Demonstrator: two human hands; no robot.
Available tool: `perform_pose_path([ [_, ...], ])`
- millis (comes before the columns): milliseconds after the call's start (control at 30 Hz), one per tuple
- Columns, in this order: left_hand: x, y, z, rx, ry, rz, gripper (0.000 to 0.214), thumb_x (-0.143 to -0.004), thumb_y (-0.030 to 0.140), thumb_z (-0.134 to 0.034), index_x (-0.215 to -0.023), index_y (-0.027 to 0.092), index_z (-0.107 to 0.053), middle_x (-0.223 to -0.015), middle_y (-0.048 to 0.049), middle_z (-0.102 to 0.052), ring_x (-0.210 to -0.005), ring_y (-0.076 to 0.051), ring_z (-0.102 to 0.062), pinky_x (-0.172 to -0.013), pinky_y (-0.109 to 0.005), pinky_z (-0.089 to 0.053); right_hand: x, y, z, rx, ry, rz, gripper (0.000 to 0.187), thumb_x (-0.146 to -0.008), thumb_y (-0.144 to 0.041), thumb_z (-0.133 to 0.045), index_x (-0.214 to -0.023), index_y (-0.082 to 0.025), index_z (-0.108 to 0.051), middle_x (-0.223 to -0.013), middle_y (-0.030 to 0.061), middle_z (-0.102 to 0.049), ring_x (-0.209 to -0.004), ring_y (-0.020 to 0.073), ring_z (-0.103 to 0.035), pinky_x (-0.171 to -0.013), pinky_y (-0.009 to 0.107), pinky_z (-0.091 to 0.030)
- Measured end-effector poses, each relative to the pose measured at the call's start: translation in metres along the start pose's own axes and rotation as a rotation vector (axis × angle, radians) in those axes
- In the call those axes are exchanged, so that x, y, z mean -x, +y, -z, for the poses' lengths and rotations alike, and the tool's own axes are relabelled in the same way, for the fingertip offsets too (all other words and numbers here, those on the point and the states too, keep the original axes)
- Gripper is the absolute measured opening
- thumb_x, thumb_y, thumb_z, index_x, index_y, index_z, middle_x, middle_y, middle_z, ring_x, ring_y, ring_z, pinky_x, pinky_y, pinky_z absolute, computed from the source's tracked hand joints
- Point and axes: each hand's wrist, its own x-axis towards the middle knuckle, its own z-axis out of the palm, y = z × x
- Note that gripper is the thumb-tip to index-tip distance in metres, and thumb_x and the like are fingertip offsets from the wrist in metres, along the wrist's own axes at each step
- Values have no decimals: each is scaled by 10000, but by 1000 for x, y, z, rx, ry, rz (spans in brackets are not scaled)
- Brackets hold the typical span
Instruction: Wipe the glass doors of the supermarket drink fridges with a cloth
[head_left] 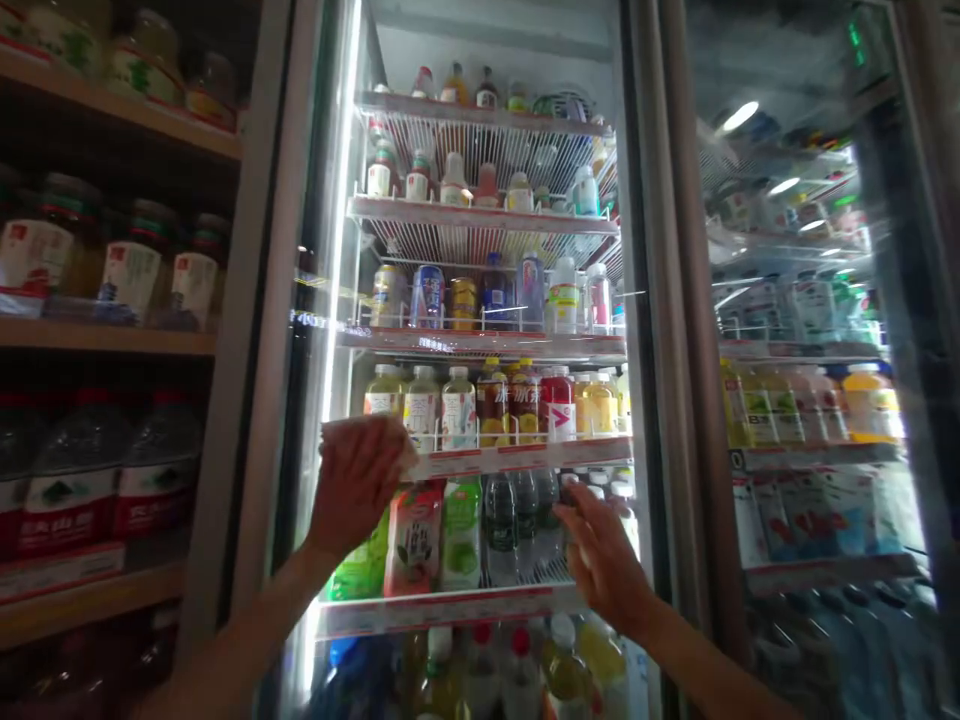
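Note:
My left hand [351, 492] is raised at the left side of a lit drinks fridge, its fingers over a pale folded cloth [403, 452]. The cloth seems to lie flat against the glass door [480, 30], in front of the shelf of tea bottles [459, 405]. Somewhat lower, on the right, my right hand [606, 562] has its fingers stretched out and holds nothing. It is in front of dark water bottles [501, 525]; whether its fingertips touch the glass I cannot tell.
Several fridge shelves [487, 210] carry bottles and cans behind the glass. On the left, a wooden shelf [112, 335] holds jars and large bottles. A second glass-fronted fridge [810, 350] stands to the right, beyond a metal frame [686, 300].

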Motion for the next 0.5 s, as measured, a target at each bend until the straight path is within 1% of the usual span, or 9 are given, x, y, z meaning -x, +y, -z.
perform_pose_path([
  [33,1,-3,1,-14,31,91,542,-891,401,-378,-1401,252,-269,-1477,-89,-252,-1387,-267,-131,-1097,-540,-120,-1,1,1,7,3,-9,454,-765,-96,-420,-1204,-167,-510,-1421,140,-340,-1307,289,-326,-1002,523,-349],
  [67,4,-3,3,-11,29,77,549,-886,414,-385,-1399,248,-276,-1482,-92,-235,-1387,-278,-124,-1095,-549,-118,0,1,1,8,-2,-13,451,-768,-100,-422,-1206,-165,-507,-1422,144,-336,-1307,292,-325,-999,526,-350],
  [167,21,1,7,70,-107,-366,519,-856,465,-432,-1351,328,-355,-1450,-8,-326,-1379,-231,-183,-1125,-501,-84,3,-1,-1,-15,-38,16,464,-764,-90,-420,-1212,-179,-503,-1433,134,-322,-1317,288,-310,-991,516,-368],
  [200,24,0,8,81,-142,-470,502,-853,464,-439,-1337,350,-370,-1429,18,-365,-1372,-208,-208,-1134,-477,-79,5,-2,-3,-26,-53,29,476,-761,-87,-421,-1219,-190,-501,-1439,121,-317,-1321,283,-304,-993,508,-371],
  [233,25,-4,9,72,-147,-492,495,-857,443,-439,-1338,355,-365,-1417,26,-385,-1367,-195,-223,-1137,-461,-84,5,-2,-4,-33,-62,36,485,-760,-88,-422,-1225,-199,-499,-1441,110,-318,-1323,279,-303,-996,501,-374],
  [267,25,-10,10,42,-125,-424,502,-866,405,-432,-1356,342,-339,-1423,14,-376,-1368,-196,-221,-1136,-459,-98,5,-2,-4,-34,-56,32,487,-760,-89,-423,-1227,-203,-500,-1440,104,-322,-1321,276,-309,-997,497,-377],
  [400,28,-19,11,-89,42,121,588,-883,262,-385,-1427,264,-163,-1496,-84,-191,-1384,-270,-146,-1086,-547,-176,1,2,-4,-8,-1,-20,463,-763,-109,-427,-1212,-186,-510,-1428,121,-336,-1297,287,-348,-994,512,-375],
  [433,35,-14,12,-83,50,174,598,-882,281,-389,-1430,257,-152,-1503,-90,-159,-1386,-283,-130,-1083,-558,-169,1,3,-3,-4,5,-24,458,-762,-108,-426,-1205,-183,-513,-1430,124,-332,-1296,288,-348,-997,515,-371],
  [500,54,-1,13,-16,-11,30,596,-872,357,-411,-1421,271,-195,-1499,-60,-186,-1385,-273,-139,-1105,-526,-140,4,3,-2,-5,-18,-12,463,-756,-100,-426,-1202,-185,-515,-1437,118,-321,-1308,285,-329,-999,506,-373],
])
